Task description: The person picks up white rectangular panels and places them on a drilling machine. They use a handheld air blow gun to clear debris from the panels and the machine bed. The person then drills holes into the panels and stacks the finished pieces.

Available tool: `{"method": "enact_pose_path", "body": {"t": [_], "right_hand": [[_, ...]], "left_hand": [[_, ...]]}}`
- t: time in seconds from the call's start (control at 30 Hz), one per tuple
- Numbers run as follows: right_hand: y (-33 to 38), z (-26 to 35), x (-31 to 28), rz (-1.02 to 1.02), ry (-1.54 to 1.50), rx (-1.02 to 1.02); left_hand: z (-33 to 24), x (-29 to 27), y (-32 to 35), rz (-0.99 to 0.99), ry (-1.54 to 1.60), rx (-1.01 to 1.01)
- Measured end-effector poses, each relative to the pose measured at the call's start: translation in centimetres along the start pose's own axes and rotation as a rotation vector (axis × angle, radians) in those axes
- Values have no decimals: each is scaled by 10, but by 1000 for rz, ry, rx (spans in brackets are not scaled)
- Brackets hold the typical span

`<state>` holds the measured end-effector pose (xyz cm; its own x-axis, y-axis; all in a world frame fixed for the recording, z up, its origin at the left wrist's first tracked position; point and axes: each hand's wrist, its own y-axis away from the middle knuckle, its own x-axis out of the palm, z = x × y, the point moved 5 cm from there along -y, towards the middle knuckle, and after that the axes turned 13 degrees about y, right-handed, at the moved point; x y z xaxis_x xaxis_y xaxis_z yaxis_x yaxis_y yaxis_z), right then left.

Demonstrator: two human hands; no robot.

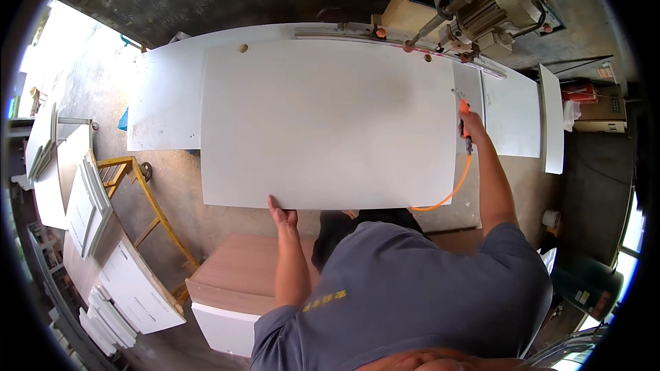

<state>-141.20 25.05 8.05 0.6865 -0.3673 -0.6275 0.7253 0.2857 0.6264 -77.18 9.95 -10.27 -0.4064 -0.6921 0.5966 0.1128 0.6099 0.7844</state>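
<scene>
A large white panel (323,137) lies flat in front of me, with a round hole near each of its far corners. At the panel's near edge, left of its middle, my left hand (282,216) grips the edge, thumb uppermost and fingers mostly hidden below. Off the panel's right edge, my right hand (473,126) is closed around an orange air blow gun (465,106), whose nozzle points away from me. From the gun's lower end an orange hose (462,185) curves down and left under the panel.
Behind the panel runs a metal rail (330,33), with a motor unit (498,7) at the far right. White table surfaces (165,103) extend to both sides. On the left are a yellow trolley frame (159,216) and stacked white boards (89,206); a brown-topped stack (240,268) stands near me.
</scene>
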Motion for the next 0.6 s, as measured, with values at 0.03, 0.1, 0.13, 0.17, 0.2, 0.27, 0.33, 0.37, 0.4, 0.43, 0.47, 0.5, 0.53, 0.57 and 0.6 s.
{"method": "enact_pose_path", "body": {"t": [0.03,0.1,0.13,0.17,0.2,0.27,0.33,0.37,0.4,0.43,0.47,0.5,0.53,0.57,0.6], "right_hand": [[19,-12,15,300,99,-12],[83,-18,36,826,288,-83],[82,-37,32,778,247,-3],[81,-48,27,632,-35,-45],[41,-96,13,407,-227,-78],[-10,-168,-7,445,-273,-164],[-11,-192,0,344,-392,-206],[-9,-182,3,344,-428,-159],[-10,-175,-2,321,-474,-103],[-21,-165,-6,299,-412,-194],[-35,-159,-15,287,-328,-287],[-53,-166,-24,261,-260,-377],[-63,-176,-32,266,-284,-481],[-53,-219,-39,193,-377,-560],[-74,-194,-36,267,-368,-682]], "left_hand": [[3,0,-1,9,37,19],[5,-12,-6,17,81,47],[8,-19,-10,16,92,72],[8,-22,-15,41,15,134],[6,-19,-14,-32,5,164],[2,-10,-8,-54,27,185],[-7,4,13,-68,58,274],[-5,2,22,-62,80,287],[-3,1,31,-45,76,316],[-5,1,40,-29,66,346],[-4,-8,58,-33,75,382],[-4,-5,77,-43,84,389],[-7,-1,95,-54,92,396],[-13,38,85,-9,28,347],[-19,16,110,-27,69,433]]}}
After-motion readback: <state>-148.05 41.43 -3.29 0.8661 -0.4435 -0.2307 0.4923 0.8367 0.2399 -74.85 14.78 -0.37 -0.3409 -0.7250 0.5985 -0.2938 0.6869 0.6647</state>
